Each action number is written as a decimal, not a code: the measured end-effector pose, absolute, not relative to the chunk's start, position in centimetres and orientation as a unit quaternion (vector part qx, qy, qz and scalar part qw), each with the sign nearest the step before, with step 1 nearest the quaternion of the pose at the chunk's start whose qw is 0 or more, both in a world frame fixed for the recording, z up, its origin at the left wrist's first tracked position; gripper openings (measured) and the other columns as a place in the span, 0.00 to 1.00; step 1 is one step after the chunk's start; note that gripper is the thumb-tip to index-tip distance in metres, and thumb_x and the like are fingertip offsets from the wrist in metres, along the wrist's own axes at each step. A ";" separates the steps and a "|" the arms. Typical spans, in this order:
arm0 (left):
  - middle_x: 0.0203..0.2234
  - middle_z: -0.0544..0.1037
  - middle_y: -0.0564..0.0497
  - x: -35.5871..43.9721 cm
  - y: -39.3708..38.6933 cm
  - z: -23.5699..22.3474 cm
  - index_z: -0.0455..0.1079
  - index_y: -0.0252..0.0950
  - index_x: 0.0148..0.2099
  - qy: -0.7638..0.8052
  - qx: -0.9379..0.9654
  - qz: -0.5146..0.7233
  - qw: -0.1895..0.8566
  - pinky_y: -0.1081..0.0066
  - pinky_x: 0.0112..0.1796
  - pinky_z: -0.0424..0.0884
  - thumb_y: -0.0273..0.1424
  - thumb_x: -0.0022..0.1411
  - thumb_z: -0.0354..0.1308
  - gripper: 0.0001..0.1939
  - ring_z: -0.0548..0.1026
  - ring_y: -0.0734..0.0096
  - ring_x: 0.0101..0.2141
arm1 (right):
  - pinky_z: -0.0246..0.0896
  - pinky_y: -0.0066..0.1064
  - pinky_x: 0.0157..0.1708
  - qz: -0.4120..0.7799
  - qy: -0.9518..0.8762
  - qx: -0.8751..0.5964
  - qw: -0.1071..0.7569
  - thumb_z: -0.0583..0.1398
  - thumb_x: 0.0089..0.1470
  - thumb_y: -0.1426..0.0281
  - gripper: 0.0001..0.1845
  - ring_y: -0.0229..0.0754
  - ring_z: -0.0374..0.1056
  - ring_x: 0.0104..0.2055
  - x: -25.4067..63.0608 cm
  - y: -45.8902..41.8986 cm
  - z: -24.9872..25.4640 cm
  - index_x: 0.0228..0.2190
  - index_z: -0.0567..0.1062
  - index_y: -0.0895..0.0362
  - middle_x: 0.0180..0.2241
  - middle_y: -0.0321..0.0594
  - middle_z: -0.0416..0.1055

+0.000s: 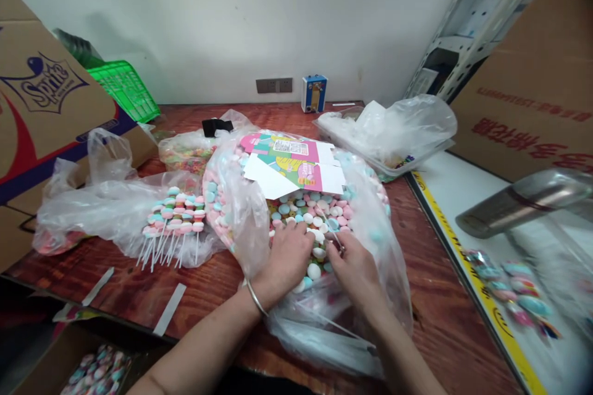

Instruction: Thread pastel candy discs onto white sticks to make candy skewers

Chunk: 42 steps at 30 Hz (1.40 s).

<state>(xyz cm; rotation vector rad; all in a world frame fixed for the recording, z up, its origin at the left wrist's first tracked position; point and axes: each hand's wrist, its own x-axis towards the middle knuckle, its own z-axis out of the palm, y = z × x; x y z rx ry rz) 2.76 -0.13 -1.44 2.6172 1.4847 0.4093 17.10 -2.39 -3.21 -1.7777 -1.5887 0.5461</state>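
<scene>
A big clear plastic bag full of pink, white and blue round candies lies open on the wooden table. My left hand, a bangle on its wrist, rests curled among the candies. My right hand is pinched on a thin white stick that points up over the candies. Flat colourful printed cartons lie on top of the bag. To the left, finished candy skewers lie in a row on another plastic bag.
A Sprite carton and green basket stand at left. More plastic bags sit behind. A sealing machine with metal arm and wrapped candies is at right. A box of candies sits below the table edge.
</scene>
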 end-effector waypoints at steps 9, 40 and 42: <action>0.30 0.75 0.51 -1.9 1.8 -2.2 0.70 0.34 0.38 0.534 0.559 0.436 0.461 0.74 0.31 0.68 0.35 0.56 0.62 0.10 0.73 0.72 0.31 | 0.54 0.27 0.30 0.236 -0.649 -0.658 0.301 0.52 0.54 0.64 0.13 0.39 0.66 0.30 16.1 -2.6 -3.1 0.25 0.73 0.54 0.27 0.37 0.72; 0.33 0.77 0.50 -0.8 -1.0 -2.7 0.72 0.32 0.42 0.413 0.335 0.509 0.677 0.73 0.32 0.72 0.36 0.41 0.73 0.26 0.74 0.75 0.29 | 0.67 0.31 0.45 0.166 -0.662 -0.629 0.373 0.48 0.63 0.63 0.21 0.43 0.72 0.49 14.4 -7.0 -1.8 0.50 0.73 0.55 0.48 0.42 0.75; 0.35 0.77 0.49 -0.8 -0.9 -2.6 0.72 0.33 0.43 0.419 0.331 0.524 0.663 0.74 0.33 0.72 0.35 0.42 0.73 0.26 0.74 0.76 0.30 | 0.69 0.29 0.41 0.093 -0.691 -0.636 0.330 0.50 0.63 0.65 0.20 0.43 0.73 0.47 14.8 -8.3 -2.3 0.53 0.72 0.53 0.49 0.41 0.75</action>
